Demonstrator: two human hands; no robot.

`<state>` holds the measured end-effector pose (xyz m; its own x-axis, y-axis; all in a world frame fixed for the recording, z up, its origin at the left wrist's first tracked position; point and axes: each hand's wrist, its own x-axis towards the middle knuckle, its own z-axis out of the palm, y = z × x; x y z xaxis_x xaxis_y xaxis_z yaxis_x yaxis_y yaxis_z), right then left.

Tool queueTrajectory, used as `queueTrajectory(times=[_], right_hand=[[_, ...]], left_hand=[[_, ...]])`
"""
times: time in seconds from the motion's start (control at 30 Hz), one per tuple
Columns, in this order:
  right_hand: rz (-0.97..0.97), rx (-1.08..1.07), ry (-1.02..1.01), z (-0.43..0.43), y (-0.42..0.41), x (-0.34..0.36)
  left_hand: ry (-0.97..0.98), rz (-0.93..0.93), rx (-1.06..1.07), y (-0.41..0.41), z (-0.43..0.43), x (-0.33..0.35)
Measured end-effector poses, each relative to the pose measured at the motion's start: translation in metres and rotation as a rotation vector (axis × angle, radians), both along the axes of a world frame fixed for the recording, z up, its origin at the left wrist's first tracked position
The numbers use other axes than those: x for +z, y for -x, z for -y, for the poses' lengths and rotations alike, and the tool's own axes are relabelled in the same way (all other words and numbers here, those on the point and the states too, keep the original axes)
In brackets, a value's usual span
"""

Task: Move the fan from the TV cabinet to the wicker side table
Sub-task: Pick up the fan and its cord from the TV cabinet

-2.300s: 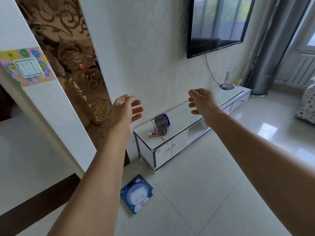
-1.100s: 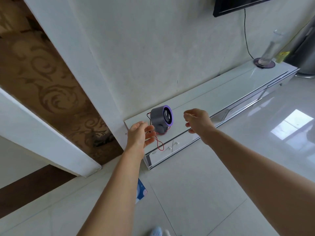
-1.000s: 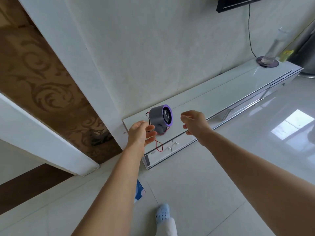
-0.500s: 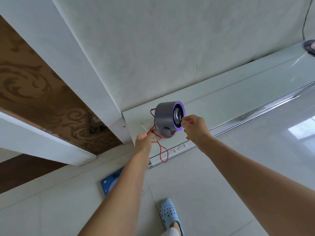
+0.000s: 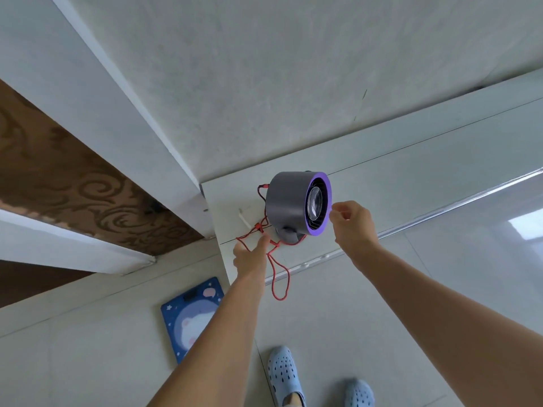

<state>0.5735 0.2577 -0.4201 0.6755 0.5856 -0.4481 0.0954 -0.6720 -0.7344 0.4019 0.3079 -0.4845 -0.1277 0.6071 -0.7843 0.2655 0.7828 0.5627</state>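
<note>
A small grey fan with a purple front ring stands on its foot at the left end of the white TV cabinet. Its red cord loops over the cabinet's front edge. My left hand rests on the cabinet top at the cord, just left of the fan's foot, its fingers hidden from me. My right hand is at the purple ring's right edge, fingers curled and touching or nearly touching it. The wicker side table is out of view.
A blue bathroom scale with a bear picture lies on the tiled floor below the cabinet's left end. My feet in light blue clogs stand in front of the cabinet. A white door frame and brown patterned panel are left.
I have stepped close to the cabinet and look down on it. Both hands went from apart in the air to the fan: left onto the cord, right to the purple ring.
</note>
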Motion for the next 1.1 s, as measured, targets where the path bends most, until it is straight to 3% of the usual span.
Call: queueTrajectory(times=[0.37,0.57,1.1], right_hand=[[0.073,-0.016,-0.027,-0.018,-0.067,-0.066],[0.052,0.181,0.004,-0.028,-0.098,-0.094],[-0.007,0.615,-0.050,-0.052,-0.137,-0.154]], left_hand=[[0.122,0.024,0.307,-0.041,-0.005,-0.050],[0.101,0.221,0.396,-0.059,0.013,-0.074],[-0.113,0.294,0.636,-0.083,0.032,-0.105]])
